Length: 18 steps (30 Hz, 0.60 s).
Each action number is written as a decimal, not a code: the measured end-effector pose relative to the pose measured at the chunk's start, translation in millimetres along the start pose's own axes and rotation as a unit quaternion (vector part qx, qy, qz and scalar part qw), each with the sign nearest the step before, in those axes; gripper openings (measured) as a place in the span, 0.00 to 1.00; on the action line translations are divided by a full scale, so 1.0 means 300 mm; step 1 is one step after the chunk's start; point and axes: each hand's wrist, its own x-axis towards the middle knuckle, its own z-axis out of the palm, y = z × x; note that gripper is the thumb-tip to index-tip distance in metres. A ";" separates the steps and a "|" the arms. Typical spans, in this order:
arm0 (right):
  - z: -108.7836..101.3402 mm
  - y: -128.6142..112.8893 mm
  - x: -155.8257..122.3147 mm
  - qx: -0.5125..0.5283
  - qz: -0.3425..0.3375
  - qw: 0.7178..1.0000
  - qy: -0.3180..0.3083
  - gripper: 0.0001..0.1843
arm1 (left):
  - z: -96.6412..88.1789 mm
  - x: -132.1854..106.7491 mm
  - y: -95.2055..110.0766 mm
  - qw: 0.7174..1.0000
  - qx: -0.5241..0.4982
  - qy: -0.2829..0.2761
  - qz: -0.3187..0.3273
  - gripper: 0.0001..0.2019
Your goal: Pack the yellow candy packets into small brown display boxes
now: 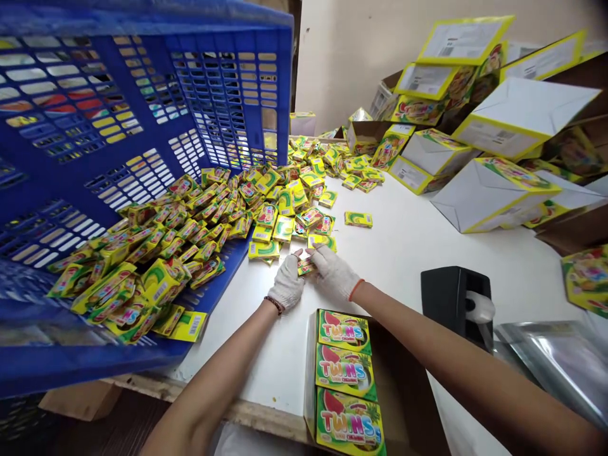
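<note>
Left hand [289, 282], right hand [333, 272] pinch small packs [306, 267], count unclear; one carton [401, 392] holds three boxes [345, 372].

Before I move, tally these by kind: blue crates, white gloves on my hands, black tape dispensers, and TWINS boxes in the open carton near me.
Blue crate: 1
White gloves: 2
Black tape dispenser: 1
TWINS boxes in the open carton: 3
Total: 7
Small packs left out: too heaped to count.
</note>
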 end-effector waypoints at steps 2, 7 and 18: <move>-0.012 -0.047 0.022 -0.128 -0.057 0.989 -0.034 0.18 | -0.003 0.005 0.008 1.000 0.008 -0.004 0.000 0.36; -0.143 -0.155 0.050 -0.237 -0.006 0.960 -0.149 0.14 | -0.102 -0.025 0.096 0.999 0.038 -0.007 -0.004 0.39; -0.491 -0.191 -0.572 0.296 0.188 0.929 -0.117 0.21 | -0.206 -0.542 0.474 0.893 0.141 -0.242 0.352 0.24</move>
